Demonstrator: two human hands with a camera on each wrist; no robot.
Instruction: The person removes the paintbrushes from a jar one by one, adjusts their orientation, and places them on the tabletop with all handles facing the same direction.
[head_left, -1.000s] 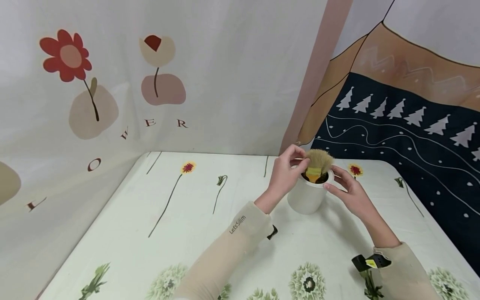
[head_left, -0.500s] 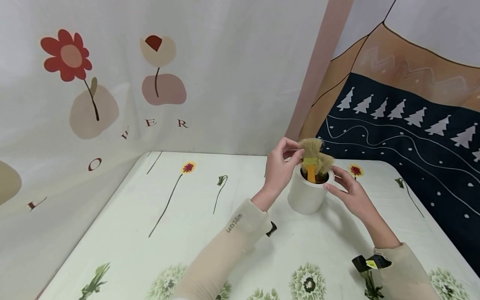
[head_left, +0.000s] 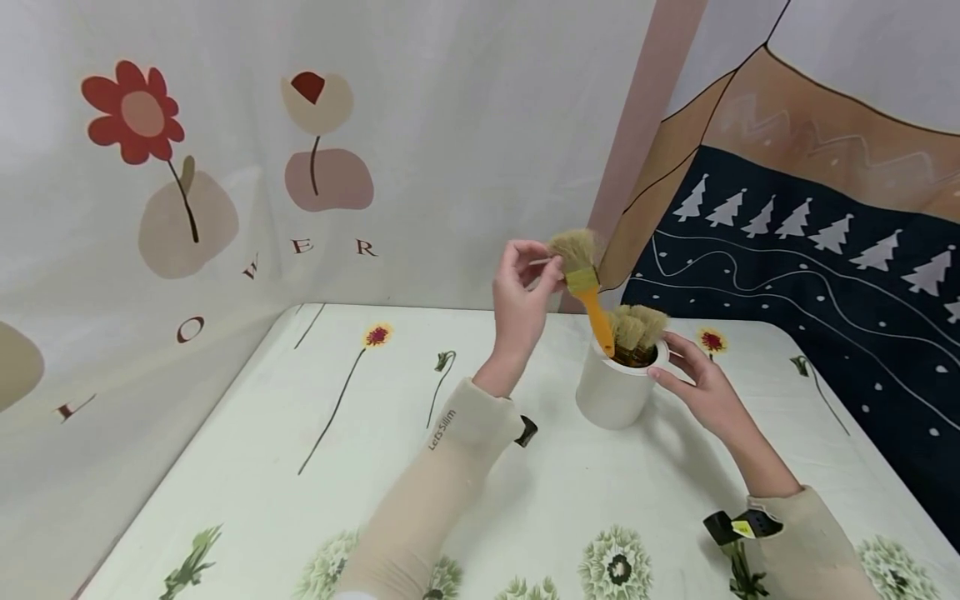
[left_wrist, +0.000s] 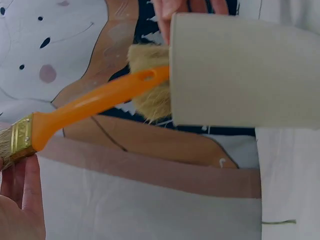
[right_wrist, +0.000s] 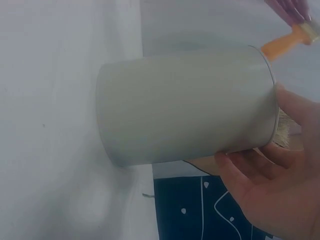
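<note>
My left hand (head_left: 525,287) pinches a paintbrush (head_left: 597,321) by its bristle end, at the upper left of a white cylindrical pot (head_left: 611,396). The brush has an orange handle, a brass-coloured ferrule and pale bristles; its handle tip is right at the pot's rim. In the left wrist view the handle (left_wrist: 95,107) slants across toward the pot's mouth. Other pale bristles (head_left: 637,325) stick up out of the pot. My right hand (head_left: 701,387) grips the pot's right side near the rim, thumb and fingers spread around it, as the right wrist view also shows.
The pot stands toward the back right of a table (head_left: 247,467) with a white flower-print cloth. A pale printed curtain (head_left: 465,150) rises behind it, and a dark tree-patterned cloth (head_left: 795,258) hangs at the right.
My left hand has drawn the paintbrush up and to the left, so nearly all its orange handle now shows above the pot. My right hand and the pot have stayed in place.
</note>
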